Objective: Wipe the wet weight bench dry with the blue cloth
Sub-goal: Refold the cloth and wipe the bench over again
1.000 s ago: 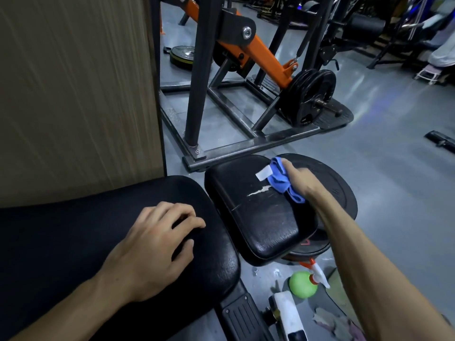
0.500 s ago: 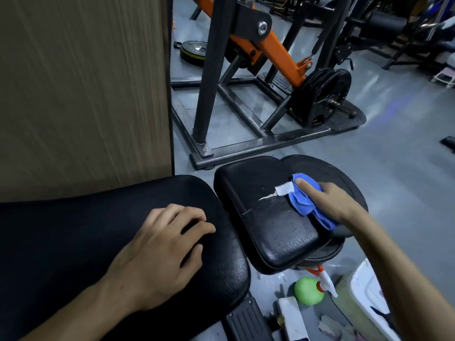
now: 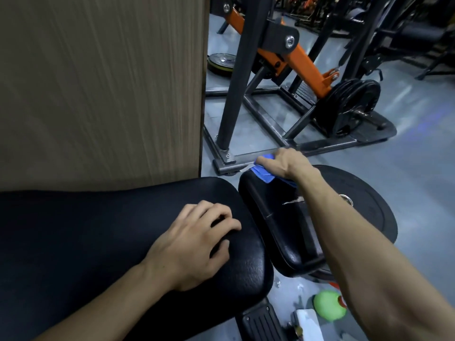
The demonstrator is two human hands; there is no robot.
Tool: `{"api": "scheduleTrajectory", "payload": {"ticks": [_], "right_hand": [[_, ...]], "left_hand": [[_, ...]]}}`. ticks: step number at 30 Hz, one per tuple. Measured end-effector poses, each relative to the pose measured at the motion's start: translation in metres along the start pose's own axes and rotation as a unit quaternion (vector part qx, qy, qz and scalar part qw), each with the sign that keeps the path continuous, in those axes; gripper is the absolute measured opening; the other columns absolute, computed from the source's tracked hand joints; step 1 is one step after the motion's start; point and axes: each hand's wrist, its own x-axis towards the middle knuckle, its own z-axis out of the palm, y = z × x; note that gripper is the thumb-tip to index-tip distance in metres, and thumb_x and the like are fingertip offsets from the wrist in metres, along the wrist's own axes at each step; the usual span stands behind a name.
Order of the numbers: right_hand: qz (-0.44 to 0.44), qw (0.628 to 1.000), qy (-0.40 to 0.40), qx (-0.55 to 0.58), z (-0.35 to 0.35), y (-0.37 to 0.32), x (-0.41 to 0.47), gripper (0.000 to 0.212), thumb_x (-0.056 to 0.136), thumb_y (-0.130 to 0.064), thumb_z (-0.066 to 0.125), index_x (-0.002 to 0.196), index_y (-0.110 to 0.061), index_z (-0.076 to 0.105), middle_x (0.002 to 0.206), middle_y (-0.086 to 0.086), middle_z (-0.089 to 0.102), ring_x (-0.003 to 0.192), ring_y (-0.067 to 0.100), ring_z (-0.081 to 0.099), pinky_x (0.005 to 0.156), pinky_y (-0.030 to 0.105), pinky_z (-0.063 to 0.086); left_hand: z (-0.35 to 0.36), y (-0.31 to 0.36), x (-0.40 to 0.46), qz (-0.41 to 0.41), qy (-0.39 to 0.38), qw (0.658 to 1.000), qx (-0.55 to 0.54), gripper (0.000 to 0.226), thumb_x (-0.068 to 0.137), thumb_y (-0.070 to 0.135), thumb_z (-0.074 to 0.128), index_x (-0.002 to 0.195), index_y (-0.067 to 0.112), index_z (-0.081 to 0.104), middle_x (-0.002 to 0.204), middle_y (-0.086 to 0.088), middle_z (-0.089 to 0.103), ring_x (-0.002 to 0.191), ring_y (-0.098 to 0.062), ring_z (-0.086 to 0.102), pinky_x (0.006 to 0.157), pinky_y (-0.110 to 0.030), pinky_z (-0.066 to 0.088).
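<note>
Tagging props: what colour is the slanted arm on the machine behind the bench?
Orange, on a black frame. The orange arm shows only in the head view.

Right hand (image 3: pixel 286 162) slid blue cloth (image 3: pixel 263 172) to seat's far edge.

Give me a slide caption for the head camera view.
Right hand presses the blue cloth on the seat pad's far edge; left hand rests on the bench.

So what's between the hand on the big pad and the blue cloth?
In the head view, between the left hand and the blue cloth lies bare black padding: the big pad's end, a narrow gap, then the small seat pad.
</note>
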Motion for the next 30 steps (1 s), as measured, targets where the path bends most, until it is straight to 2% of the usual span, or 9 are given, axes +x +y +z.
{"api": "scheduleTrajectory", "payload": {"ticks": [3,5,8,10,13,17,20,24,30], "right_hand": [[-0.059,0.997,0.026,-0.045,0.013,-0.035,-0.015,0.054,0.082,-0.07,0.042,0.066,-0.02,0.05,0.085,0.013,0.063,0.082,0.032,0.056,0.072,0.036,0.041],[-0.115,0.99,0.069,-0.042,0.024,-0.043,-0.029,0.05,0.077,-0.07,0.04,0.068,-0.021,0.05,0.087,0.011,0.066,0.088,0.033,0.059,0.075,0.037,0.04],[-0.22,0.964,0.147,0.014,0.044,-0.036,-0.054,0.062,0.071,-0.068,0.038,0.099,-0.021,0.068,0.106,0.002,0.07,0.108,0.027,0.06,0.098,0.038,0.042],[-0.248,0.951,0.176,0.055,0.051,-0.028,-0.062,0.06,0.074,-0.062,0.044,0.113,-0.023,0.068,0.115,-0.005,0.068,0.114,0.019,0.057,0.105,0.033,0.037],[-0.177,0.969,0.165,0.057,0.042,-0.019,-0.047,0.06,0.072,-0.064,0.044,0.113,-0.026,0.066,0.115,-0.003,0.068,0.111,0.022,0.059,0.096,0.035,0.041],[-0.035,0.993,0.114,0.02,0.023,-0.028,-0.018,0.047,0.087,-0.058,0.043,0.083,-0.014,0.059,0.087,0.013,0.065,0.085,0.035,0.058,0.076,0.038,0.045],[0.004,0.986,0.122,0.116,0.022,-0.035,-0.017,0.049,0.088,-0.051,0.04,0.069,-0.008,0.053,0.071,0.012,0.056,0.078,0.036,0.055,0.066,0.037,0.038],[-0.025,0.965,0.146,0.217,0.016,-0.043,-0.039,0.04,0.085,-0.043,0.038,0.056,-0.014,0.032,0.054,0.007,0.039,0.065,0.032,0.042,0.059,0.039,0.031],[-0.144,0.965,0.14,0.171,0.036,-0.075,-0.092,0.038,0.093,-0.034,0.042,0.06,-0.015,0.037,0.058,-0.001,0.045,0.063,0.021,0.043,0.064,0.036,0.024]], "left_hand": [[-0.001,-0.001,0.0,-0.008,-0.005,1.0,0.001,0.033,0.094,0.043,0.042,0.125,0.04,0.051,0.126,0.02,0.044,0.117,-0.005,0.04,0.104,-0.026,0.03],[-0.002,0.001,-0.001,-0.01,-0.007,1.0,0.005,0.034,0.094,0.042,0.042,0.126,0.039,0.052,0.126,0.019,0.045,0.116,-0.007,0.042,0.103,-0.025,0.03],[-0.001,0.003,-0.002,-0.015,0.0,1.0,0.013,0.034,0.093,0.041,0.044,0.126,0.038,0.053,0.125,0.018,0.047,0.115,-0.008,0.044,0.102,-0.027,0.033],[-0.001,0.004,-0.002,-0.016,0.002,1.0,0.012,0.034,0.093,0.041,0.045,0.126,0.038,0.053,0.125,0.018,0.047,0.114,-0.008,0.044,0.102,-0.027,0.034],[-0.002,0.004,-0.002,-0.016,0.0,1.0,0.001,0.033,0.094,0.042,0.044,0.126,0.04,0.052,0.126,0.02,0.045,0.115,-0.005,0.042,0.102,-0.025,0.032],[-0.003,0.001,0.0,-0.013,0.0,1.0,-0.009,0.034,0.094,0.044,0.043,0.127,0.04,0.051,0.126,0.02,0.044,0.116,-0.003,0.04,0.105,-0.023,0.029],[-0.002,0.0,0.0,-0.009,0.007,1.0,-0.013,0.035,0.093,0.043,0.044,0.127,0.037,0.053,0.126,0.017,0.046,0.115,-0.005,0.041,0.104,-0.024,0.03],[-0.001,-0.002,-0.001,-0.006,0.018,1.0,-0.014,0.036,0.091,0.042,0.046,0.125,0.035,0.055,0.125,0.015,0.048,0.113,-0.008,0.043,0.102,-0.027,0.032],[0.001,-0.003,-0.002,-0.001,0.037,0.999,-0.02,0.034,0.089,0.038,0.05,0.122,0.033,0.058,0.121,0.013,0.052,0.113,-0.009,0.046,0.102,-0.028,0.032]]}}
